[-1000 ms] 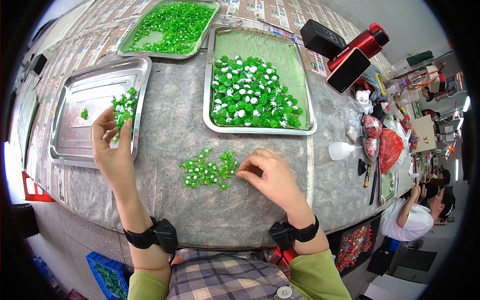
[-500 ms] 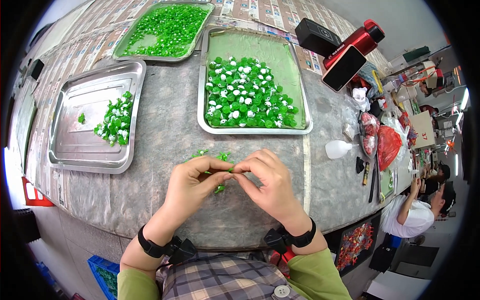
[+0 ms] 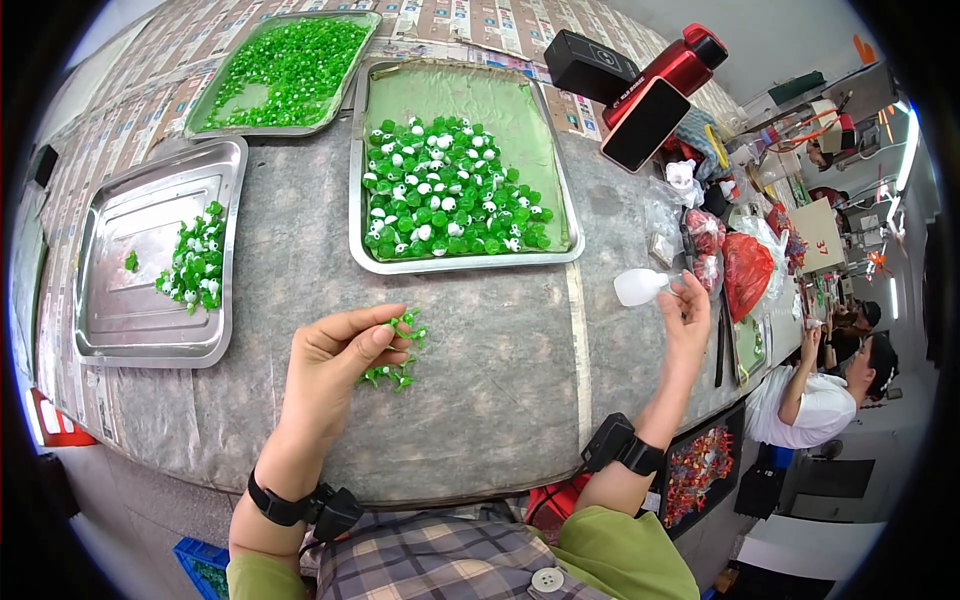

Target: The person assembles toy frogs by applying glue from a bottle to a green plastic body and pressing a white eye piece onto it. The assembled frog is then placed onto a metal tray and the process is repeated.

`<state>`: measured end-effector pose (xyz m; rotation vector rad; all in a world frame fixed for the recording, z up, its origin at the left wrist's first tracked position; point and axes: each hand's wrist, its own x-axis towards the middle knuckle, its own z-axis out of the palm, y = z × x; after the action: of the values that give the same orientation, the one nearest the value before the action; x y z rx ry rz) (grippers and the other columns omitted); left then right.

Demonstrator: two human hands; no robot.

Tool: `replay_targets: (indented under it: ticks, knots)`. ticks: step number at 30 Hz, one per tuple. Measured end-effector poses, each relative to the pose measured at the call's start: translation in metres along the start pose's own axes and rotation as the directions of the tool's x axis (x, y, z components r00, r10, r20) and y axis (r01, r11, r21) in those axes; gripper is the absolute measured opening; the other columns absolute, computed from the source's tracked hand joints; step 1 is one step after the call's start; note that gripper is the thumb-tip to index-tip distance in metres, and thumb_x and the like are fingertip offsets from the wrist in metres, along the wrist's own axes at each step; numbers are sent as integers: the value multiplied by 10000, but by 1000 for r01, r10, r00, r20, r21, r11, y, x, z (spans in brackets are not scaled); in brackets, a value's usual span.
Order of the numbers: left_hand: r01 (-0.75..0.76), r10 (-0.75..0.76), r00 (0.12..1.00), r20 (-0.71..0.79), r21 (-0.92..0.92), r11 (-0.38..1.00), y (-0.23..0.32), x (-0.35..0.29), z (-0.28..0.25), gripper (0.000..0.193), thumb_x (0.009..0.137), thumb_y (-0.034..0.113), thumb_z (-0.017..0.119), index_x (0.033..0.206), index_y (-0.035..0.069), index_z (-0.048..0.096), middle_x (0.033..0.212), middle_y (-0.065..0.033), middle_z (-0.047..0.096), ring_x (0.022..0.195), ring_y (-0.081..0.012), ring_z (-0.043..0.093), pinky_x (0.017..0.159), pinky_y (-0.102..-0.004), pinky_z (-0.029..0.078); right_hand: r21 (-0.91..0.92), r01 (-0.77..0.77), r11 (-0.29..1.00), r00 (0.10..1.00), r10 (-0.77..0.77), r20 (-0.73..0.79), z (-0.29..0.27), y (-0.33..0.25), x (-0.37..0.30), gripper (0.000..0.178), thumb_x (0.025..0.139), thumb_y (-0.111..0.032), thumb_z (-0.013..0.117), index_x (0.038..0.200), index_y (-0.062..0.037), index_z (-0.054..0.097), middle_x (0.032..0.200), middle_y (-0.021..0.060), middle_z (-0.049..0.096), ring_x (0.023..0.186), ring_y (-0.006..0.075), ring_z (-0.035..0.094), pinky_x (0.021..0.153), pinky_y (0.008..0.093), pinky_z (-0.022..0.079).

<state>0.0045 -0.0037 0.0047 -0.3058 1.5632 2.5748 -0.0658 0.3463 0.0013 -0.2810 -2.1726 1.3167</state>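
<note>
My left hand [image 3: 345,350] is closed, thumb against fingers, around a small green plastic figure piece [image 3: 405,325] above the grey table cover. More green pieces [image 3: 388,376] lie just under and beside that hand. Out to the right, my right hand [image 3: 688,318] has its fingers curled at the narrow end of a small white squeeze bottle [image 3: 638,287], which lies on its side. A metal tray [image 3: 365,235] beyond my hands holds a heap of green and white round pieces [image 3: 445,190].
At the left is a metal tray [image 3: 110,335] with a smaller pile; a third tray [image 3: 200,115] of green pieces sits behind. Far right are a phone [image 3: 646,124], red bottle [image 3: 680,65], black box [image 3: 590,66] and plastic bags [image 3: 748,268]. A person [image 3: 815,395] sits at the right.
My hands were together at the green pieces. The right has moved away to the right and reached the white bottle; the left has stayed with a green piece. The view has shifted slightly.
</note>
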Motion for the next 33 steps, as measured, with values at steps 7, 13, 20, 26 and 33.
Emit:
replay_targets:
  ticks: [7, 13, 20, 26, 33]
  knots:
    - [84, -80, 996, 40, -104, 991, -1, 0, 0, 162, 783, 72, 565, 927, 0, 576, 804, -81, 604, 716, -128, 587, 646, -240, 495, 125, -138, 982, 942, 91, 324, 19, 0, -3, 334, 766, -130, 602, 1030, 24, 467, 929, 75, 554, 834, 132, 526, 728, 248, 415]
    - [148, -125, 986, 109, -242, 959, 0, 0, -3, 96, 779, 78, 573, 859, 26, 559, 763, -63, 598, 699, -125, 589, 632, -243, 498, 401, -62, 914, 917, -107, 384, 54, -109, -43, 401, 733, -256, 644, 985, 10, 481, 889, 67, 549, 808, 129, 539, 664, 227, 433]
    - [166, -131, 983, 130, -315, 935, -4, 0, -8, 103, 780, 95, 576, 860, 32, 561, 735, -47, 590, 665, -118, 586, 607, -230, 498, 546, -18, 837, 887, -238, 395, 83, -140, -81, 493, 565, -307, 778, 854, -21, 498, 741, 16, 512, 670, 78, 508, 586, 190, 404]
    - [187, -148, 979, 139, -329, 926, -3, 1, -7, 101, 782, 91, 572, 863, 31, 560, 736, -49, 590, 657, -118, 586, 606, -229, 498, 582, 208, 786, 830, -457, 320, 85, -129, -85, 469, 595, -319, 757, 848, -26, 493, 739, 40, 535, 598, 100, 483, 520, 218, 357]
    - [187, -148, 979, 141, -331, 925, -5, 1, -7, 102, 782, 91, 573, 860, 26, 559, 732, -52, 590, 652, -118, 586, 603, -228, 498, 510, 300, 806, 788, -510, 344, 87, -129, -88, 425, 619, -296, 742, 834, -32, 488, 663, 55, 541, 539, 115, 463, 502, 229, 338]
